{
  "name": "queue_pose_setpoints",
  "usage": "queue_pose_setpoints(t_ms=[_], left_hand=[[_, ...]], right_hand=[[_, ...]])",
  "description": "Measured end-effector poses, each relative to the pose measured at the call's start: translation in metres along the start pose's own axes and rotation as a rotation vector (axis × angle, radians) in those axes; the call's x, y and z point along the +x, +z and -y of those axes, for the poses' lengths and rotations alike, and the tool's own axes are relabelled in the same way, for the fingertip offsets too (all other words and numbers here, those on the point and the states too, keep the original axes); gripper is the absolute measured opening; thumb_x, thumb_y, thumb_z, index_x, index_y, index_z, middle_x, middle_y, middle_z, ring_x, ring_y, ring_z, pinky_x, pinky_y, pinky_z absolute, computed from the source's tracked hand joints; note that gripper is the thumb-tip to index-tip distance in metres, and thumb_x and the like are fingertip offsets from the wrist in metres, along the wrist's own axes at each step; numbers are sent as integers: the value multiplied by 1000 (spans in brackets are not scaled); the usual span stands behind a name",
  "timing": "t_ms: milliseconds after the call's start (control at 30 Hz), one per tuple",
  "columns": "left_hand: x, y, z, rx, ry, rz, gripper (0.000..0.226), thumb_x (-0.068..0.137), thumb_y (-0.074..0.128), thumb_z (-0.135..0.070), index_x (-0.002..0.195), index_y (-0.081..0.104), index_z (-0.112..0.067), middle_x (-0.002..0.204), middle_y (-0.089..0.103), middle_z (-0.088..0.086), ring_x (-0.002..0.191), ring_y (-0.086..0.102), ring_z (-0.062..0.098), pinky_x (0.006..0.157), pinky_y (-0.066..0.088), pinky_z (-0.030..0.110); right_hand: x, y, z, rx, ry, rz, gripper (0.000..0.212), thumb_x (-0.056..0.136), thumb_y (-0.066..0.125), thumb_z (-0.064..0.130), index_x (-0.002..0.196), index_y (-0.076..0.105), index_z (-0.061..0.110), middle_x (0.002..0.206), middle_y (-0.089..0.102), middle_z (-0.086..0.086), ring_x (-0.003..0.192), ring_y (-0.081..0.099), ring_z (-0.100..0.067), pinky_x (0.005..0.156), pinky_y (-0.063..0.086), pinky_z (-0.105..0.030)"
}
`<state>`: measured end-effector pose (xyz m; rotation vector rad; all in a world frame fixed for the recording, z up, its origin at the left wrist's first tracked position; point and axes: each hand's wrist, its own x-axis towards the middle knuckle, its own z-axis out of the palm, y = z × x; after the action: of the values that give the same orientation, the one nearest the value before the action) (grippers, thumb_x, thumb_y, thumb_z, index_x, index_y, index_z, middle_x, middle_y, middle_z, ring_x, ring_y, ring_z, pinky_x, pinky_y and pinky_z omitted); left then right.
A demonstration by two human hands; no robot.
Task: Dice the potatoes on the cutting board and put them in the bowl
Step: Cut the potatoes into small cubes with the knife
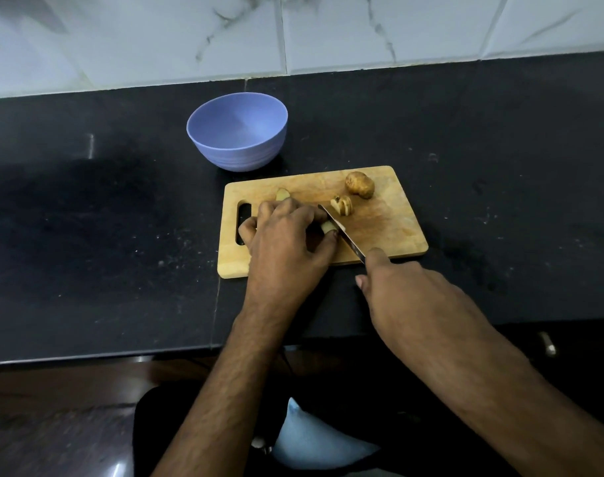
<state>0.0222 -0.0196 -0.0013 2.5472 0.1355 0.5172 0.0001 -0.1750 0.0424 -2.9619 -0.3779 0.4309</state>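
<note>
Left fingers [323, 244] curl down over a pale potato piece [328, 227] and pin it to the board [390, 232]; only the cut end of the piece shows past the fingertips, the rest is hidden under the left hand [286, 235]. Knife [341, 232] blade lies tight against those fingertips, edge on the piece, running diagonally toward the board's near edge. Right hand [407, 287] grips the handle just off that near edge, forefinger stretched along the spine, remaining fingers wrapped under and out of sight. Beyond the blade, toward the middle of the board, a cluster of slices [342, 204] stands fanned, still in slab form, not yet cubed as far as can be made out. Whole potato [360, 184], skin on and uncut, sits near the board's far right corner. A small end piece [282, 193] lies near the far edge, just beyond the left knuckles. Bowl [236, 132] stands off the board's far left corner on the counter [87, 218], close but not touching, and nothing is visible inside it. Judgement: early stage. One potato appears partly sliced, no finished dice visible, no transfer made. Left to do: finish slicing the held piece, cross-cut the slices into cubes, cut up the whole potato, move everything to the bowl.
</note>
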Motion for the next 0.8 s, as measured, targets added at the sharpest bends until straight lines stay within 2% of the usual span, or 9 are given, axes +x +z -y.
queue_pose_setpoints(t_ms=[133, 233, 367, 500, 600, 800], left_hand=[[-2, -1, -2, 3, -19, -1, 28, 86, 66, -47, 110, 69, -35, 109, 57, -17, 117, 42, 11, 101, 26, 42], [-3, -3, -4, -13, -37, -6, 24, 83, 66, -46, 104, 68, -34, 105, 54, -18, 116, 42, 11, 104, 26, 43], [-5, -3, -3, -7, -25, -8, 24, 83, 66, -46, 104, 67, -33, 104, 54, -17, 115, 42, 11, 102, 25, 41], [-11, -5, 0, -53, -24, -4, 32, 81, 66, -49, 108, 62, -34, 108, 56, -19, 115, 44, 12, 102, 28, 44], [-15, -7, 2, -68, -30, -11, 28, 80, 68, -47, 105, 62, -34, 107, 56, -19, 115, 44, 11, 102, 29, 44], [-13, -7, 3, -64, -47, 2, 24, 85, 69, -41, 108, 66, -33, 111, 57, -19, 115, 44, 10, 104, 28, 44]], right_hand=[[-11, -3, -6, 7, -3, 67, 17, 108, 30, 38, 114, 37, 23, 80, 51, 2, 71, 50, -17, 60, 42, -34], [-33, 1, -10, 17, 6, 40, 16, 108, 24, 40, 99, 29, 27, 75, 50, 5, 61, 46, -9, 50, 34, -28], [-47, 7, -12, 40, 50, -31, 21, 106, 19, 44, 94, 25, 29, 70, 47, 4, 55, 41, -8, 47, 31, -26], [-51, 6, -11, 63, 43, -106, 24, 105, 19, 47, 93, 30, 30, 68, 50, 5, 56, 44, -10, 48, 33, -25], [-47, 4, -6, 85, 23, -156, 25, 105, 19, 47, 94, 34, 29, 67, 51, 5, 56, 47, -10, 48, 34, -25], [-33, 10, 3, 96, 1, -149, 27, 107, 22, 43, 102, 42, 26, 71, 50, 7, 60, 48, -10, 50, 37, -27]])
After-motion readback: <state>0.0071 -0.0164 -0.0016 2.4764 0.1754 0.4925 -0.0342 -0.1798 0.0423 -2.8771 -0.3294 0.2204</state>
